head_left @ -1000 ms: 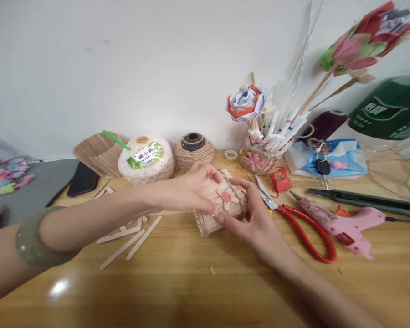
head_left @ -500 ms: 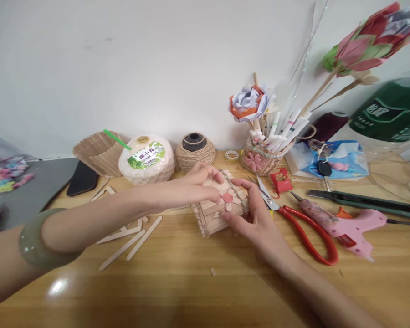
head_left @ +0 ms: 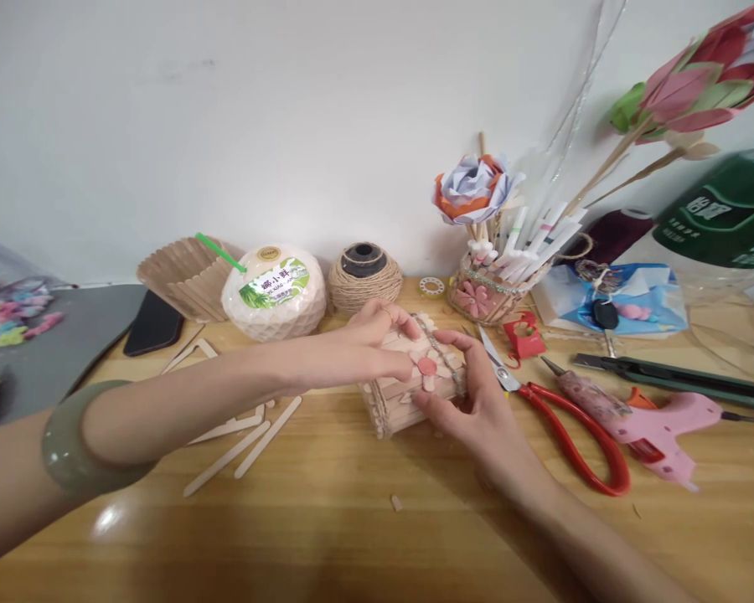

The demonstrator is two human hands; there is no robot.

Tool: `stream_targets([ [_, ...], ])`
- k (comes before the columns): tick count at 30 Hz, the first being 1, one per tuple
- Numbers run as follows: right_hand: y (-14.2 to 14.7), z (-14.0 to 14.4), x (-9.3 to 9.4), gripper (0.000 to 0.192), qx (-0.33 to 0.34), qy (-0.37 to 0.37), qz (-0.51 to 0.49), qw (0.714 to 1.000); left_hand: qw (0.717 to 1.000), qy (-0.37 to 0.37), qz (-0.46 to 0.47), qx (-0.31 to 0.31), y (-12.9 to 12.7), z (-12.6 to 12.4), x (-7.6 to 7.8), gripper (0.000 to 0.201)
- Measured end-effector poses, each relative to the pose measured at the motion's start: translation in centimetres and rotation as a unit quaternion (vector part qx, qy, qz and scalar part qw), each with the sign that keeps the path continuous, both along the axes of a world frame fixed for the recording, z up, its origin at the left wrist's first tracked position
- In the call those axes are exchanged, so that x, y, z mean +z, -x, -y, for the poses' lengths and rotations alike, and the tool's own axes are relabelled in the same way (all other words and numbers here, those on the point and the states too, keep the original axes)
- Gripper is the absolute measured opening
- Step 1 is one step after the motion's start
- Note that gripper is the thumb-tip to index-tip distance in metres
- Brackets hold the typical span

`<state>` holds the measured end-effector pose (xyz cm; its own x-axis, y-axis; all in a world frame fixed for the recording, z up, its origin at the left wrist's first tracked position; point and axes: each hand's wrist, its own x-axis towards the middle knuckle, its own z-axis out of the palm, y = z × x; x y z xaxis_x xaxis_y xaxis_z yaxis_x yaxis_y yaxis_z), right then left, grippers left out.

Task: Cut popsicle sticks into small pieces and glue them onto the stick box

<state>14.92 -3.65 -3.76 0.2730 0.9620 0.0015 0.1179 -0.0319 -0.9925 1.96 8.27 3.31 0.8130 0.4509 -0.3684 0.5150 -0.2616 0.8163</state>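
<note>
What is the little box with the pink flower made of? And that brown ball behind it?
The little box, held by the left hand and right hand, looks like bare wooden craft sticks: pale, matte strips side by side, matching the loose sticks nearby. The brown ball looks like jute twine: rough, fuzzy tan cord wound around a dark core.

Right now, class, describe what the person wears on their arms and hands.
Both forearms are bare, with no sleeves in view. The left arm carries a thick, smooth, pale grey-green bangle, glossy and round. The left hand has a thin ring on one finger. The right hand shows no jewellery, glove or watch.
</note>
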Motion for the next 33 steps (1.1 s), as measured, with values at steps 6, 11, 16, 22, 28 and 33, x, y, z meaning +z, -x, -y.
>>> stream_targets([
  [6, 0.01, 0.01, -0.05, 0.047, 0.002, 0.000, -0.022, 1.000, 1.000, -0.014, 0.000, -0.019, 0.14, 0.01, 0.04, 0.044],
  [11, 0.08, -0.10, -0.01, 0.048, -0.012, -0.004, -0.004, 1.000, 1.000, -0.019, 0.003, -0.021, 0.12, -0.02, -0.09, 0.043],
  [16, 0.05, -0.14, 0.15, 0.050, -0.001, 0.012, -0.025, 1.000, 0.999, -0.027, 0.001, -0.022, 0.07, -0.03, -0.17, 0.043],
  [22, -0.09, -0.08, 0.12, 0.049, 0.002, 0.013, -0.017, 1.000, 0.999, -0.025, -0.002, -0.020, -0.05, 0.02, -0.19, 0.042],
  [28, 0.10, -0.10, 0.23, 0.047, 0.003, 0.007, -0.017, 1.000, 0.999, -0.028, -0.010, -0.030, -0.05, -0.02, 0.21, 0.041],
  [33, 0.29, -0.16, 0.40, 0.045, -0.009, -0.009, 0.026, 1.000, 0.999, -0.019, -0.014, -0.031, 0.03, 0.02, 0.43, 0.042],
])
